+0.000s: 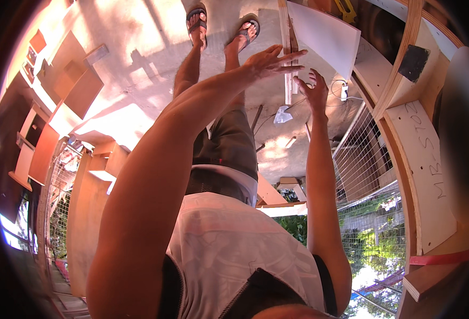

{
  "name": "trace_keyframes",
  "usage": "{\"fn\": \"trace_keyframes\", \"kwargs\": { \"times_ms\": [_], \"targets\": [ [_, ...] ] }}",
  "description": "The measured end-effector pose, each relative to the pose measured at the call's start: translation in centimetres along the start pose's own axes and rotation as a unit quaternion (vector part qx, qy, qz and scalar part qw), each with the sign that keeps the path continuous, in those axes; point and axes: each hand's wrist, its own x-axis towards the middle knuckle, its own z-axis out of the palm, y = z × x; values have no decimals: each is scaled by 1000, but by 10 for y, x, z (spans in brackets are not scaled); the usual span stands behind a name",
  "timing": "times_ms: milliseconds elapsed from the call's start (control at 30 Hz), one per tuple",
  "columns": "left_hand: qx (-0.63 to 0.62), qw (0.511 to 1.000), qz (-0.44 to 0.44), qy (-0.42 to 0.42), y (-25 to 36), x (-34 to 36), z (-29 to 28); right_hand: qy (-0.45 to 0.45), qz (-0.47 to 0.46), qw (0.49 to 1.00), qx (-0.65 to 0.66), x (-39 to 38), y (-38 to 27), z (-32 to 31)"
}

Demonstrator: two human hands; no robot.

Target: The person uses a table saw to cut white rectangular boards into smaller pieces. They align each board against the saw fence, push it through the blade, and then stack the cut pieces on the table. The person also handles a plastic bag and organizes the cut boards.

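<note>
1. So the left arm (155,154) is the one doing the big stretch here. It comes up from the person's left and reaches across the body, elbow only slightly bent.

2. The left hand (262,65) has its fingers splayed and pretty much straight, aimed over toward the person's right. Wide, loose pose, and I see nothing in it.

3. The right arm (320,175) is bent at the elbow, with the forearm running nearly straight out from the body along the right side.

4. The right hand (315,93) is curled, thumb and fingers bent into a loose claw. There's a modest gap in there, narrower than the left's spread, and I can't spot anything held in it either.

5. The two hands are near each other but apart, fingers roughly facing.

6. Closest stuff to them is a pair of thin wooden strips (287,93), right behind the left fingertips from where we're looking. Can't tell if there's contact, tbh.

7. A white panel (327,40) sits just beside the strips, on the person's right.

8. Also around: a crumpled clear plastic bag (283,114) on the concrete floor (149,69), and the sandaled feet (248,33) planted farther out beyond the hands.
</note>
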Motion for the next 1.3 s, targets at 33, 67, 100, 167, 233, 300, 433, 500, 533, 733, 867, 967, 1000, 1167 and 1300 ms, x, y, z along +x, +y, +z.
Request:
{"fn": "trace_keyframes", "kwargs": {
  "times_ms": [33,67,100,167,233,300,433,500,533,733,867,967,1000,1167,1300],
  "targets": [
    [-20,1000,5,1,-1,0,0,4,-1,1000,1,0,2,0],
    [-41,999,10,3,-3,0,1,7,-1,1000,3,1,3,0],
    [-61,998,14,4,-5,-1,2,11,-2,1000,4,0,5,-1],
    [-32,998,28,42,-6,-2,7,19,21,999,22,-1,4,-4],
    [-7,998,32,61,-6,-3,10,26,28,999,35,-3,8,-5],
    [13,998,27,61,-4,-4,9,32,18,998,41,-3,21,-5],
    [18,997,19,71,-6,-10,7,81,-13,996,16,-2,43,-8],
    [28,997,24,74,-8,-12,8,117,-9,993,-13,-1,45,-8],
    [24,997,23,75,-9,-13,7,106,11,994,-27,0,40,-11],
    [-2,996,14,84,-8,-13,8,190,-28,979,-66,6,47,-14],
    [23,998,11,57,-3,-6,7,184,-12,978,-97,12,41,-24],
    [28,999,2,45,1,-1,7,198,-5,974,-111,16,41,-28],
    [31,999,-1,40,2,0,7,218,-8,967,-128,17,41,-29],
    [11,1000,-21,12,8,4,4,277,12,944,-177,14,38,-32],
    [1,1000,-27,-10,9,5,-2,278,18,945,-169,5,28,-28]
  ]
}}
